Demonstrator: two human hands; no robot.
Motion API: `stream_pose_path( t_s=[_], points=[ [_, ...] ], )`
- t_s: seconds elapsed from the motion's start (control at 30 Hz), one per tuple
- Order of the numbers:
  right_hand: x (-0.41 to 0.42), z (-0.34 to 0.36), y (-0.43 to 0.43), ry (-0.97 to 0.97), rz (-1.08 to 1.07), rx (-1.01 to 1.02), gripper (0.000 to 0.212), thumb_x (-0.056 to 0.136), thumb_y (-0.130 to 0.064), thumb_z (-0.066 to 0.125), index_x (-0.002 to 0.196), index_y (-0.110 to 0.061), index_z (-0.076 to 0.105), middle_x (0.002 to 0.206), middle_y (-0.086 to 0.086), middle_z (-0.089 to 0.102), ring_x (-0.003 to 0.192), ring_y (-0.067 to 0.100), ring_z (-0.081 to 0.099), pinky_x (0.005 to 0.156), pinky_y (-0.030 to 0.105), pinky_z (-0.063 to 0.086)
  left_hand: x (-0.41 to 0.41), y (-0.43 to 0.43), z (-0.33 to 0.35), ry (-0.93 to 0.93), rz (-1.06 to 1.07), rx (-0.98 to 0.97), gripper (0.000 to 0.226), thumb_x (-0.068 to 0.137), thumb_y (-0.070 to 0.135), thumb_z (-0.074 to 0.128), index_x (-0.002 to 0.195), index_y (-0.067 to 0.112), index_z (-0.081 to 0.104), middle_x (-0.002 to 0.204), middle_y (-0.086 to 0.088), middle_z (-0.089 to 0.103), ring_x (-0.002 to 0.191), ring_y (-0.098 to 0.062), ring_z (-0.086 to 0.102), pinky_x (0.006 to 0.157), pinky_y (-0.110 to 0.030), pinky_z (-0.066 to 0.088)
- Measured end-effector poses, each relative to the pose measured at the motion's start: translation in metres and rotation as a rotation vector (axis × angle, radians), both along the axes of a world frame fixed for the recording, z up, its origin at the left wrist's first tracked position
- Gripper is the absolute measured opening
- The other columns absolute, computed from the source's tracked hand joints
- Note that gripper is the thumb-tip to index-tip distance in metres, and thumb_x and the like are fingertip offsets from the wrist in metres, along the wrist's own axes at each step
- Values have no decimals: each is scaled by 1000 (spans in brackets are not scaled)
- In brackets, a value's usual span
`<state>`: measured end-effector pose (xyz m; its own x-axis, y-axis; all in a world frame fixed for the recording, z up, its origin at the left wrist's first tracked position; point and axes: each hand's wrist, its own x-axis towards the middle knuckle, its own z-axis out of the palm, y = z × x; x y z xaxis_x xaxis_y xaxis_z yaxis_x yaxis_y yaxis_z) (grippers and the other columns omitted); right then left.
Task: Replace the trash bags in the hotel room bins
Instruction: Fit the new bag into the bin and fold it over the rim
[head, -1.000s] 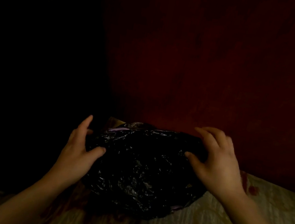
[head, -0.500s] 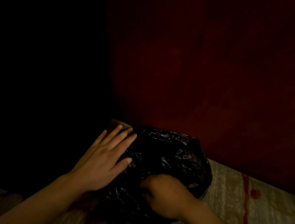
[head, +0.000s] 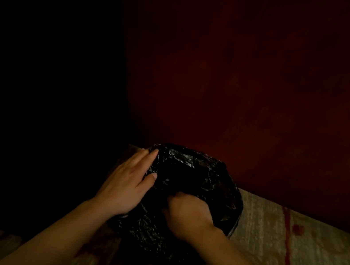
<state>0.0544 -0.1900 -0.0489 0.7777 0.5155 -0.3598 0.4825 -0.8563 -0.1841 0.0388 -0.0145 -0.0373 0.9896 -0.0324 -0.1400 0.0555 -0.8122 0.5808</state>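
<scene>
Low in the frame's centre, the left hand (head: 124,184) lies flat, fingers open, on the black trash bag (head: 195,182); the right hand (head: 187,216) grips its plastic, fingers closed.

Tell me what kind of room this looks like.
Probably a dim, carpeted room, possibly a hotel room. A pale patterned carpet with red marks meets a dark red wall, and both hands work a black trash bag on the floor, likely over a small bin.
</scene>
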Motion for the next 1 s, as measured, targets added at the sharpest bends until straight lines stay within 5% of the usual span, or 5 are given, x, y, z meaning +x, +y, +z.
stream_pose_path(
  t_s=[0.17,0.3,0.57,0.77,1.0],
  points=[
    [2,-23,-7,190,191,-304,66,100,-62,27,157,-36,8,167,0,-11,153,31,-11,122,57,4,7,-3,-1,29,65,-101,54,104,47,29,155,46,11,166,14,6,151,-7,5,121,-36,12],
    [4,-14,-5,136,93,-241,50,102,-48,40,140,-18,50,147,12,48,136,35,43,108,48,38,9,-2,-3,33,78,-122,53,104,46,30,155,44,14,165,14,10,151,-6,8,119,-33,13],
    [4,-3,-13,339,119,-425,49,103,-45,42,137,-11,52,143,16,51,132,38,47,106,50,41,15,-7,-2,38,96,-94,59,104,47,34,157,37,12,166,9,8,152,-13,9,121,-36,14],
    [6,28,-25,-512,79,349,23,96,-29,52,111,-18,65,105,4,64,96,27,62,67,37,51,20,-5,-5,-93,17,-13,56,103,36,44,155,29,26,157,7,32,145,-13,22,113,-24,20],
    [44,21,-70,-293,-232,113,69,98,-45,53,157,-24,23,146,8,48,134,31,45,108,44,42,20,-7,-11,-130,-53,117,58,102,39,46,154,27,27,156,4,30,145,-16,19,115,-34,26]
  ],
)
